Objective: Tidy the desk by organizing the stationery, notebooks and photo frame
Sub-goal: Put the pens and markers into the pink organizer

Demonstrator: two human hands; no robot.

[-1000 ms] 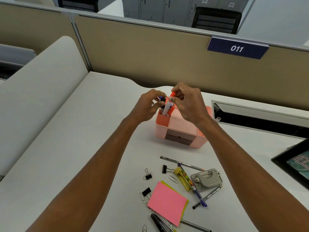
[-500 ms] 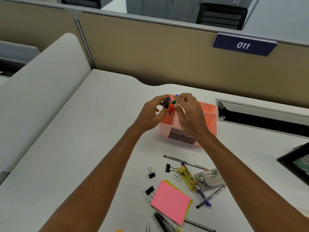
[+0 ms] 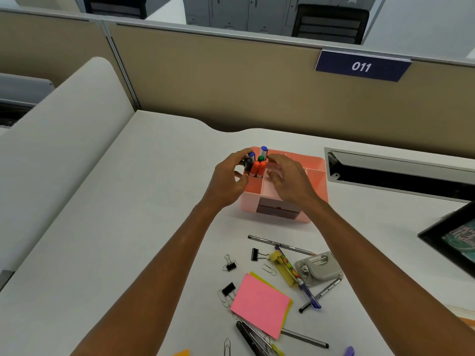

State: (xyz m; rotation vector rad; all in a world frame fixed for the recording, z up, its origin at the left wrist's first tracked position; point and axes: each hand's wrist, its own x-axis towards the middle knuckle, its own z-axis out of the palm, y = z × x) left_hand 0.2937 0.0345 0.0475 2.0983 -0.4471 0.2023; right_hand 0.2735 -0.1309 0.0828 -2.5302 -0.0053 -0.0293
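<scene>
A pink desk organizer (image 3: 316, 173) stands mid-desk with several markers (image 3: 257, 167) upright in its back left compartment. My left hand (image 3: 227, 179) curves around the left side of the markers, fingertips touching a blue cap. My right hand (image 3: 285, 177) hovers just right of them with fingers relaxed and spread, holding nothing. Loose stationery lies nearer me: pink sticky notes (image 3: 259, 301), a grey hole punch (image 3: 318, 269), pens (image 3: 281, 244), black binder clips (image 3: 255, 254) and paper clips. A black photo frame (image 3: 448, 240) lies at the right edge.
A tan partition with a "011" sign (image 3: 361, 66) runs behind the desk. A cable slot (image 3: 398, 173) is cut into the desk right of the organizer. A white curved divider (image 3: 59, 140) borders the left side. A black stapler-like tool (image 3: 250, 336) lies near the front edge.
The markers went down into the organizer's compartment. My right hand has let go and drawn back a little to the right; my left hand has loosened around them.
</scene>
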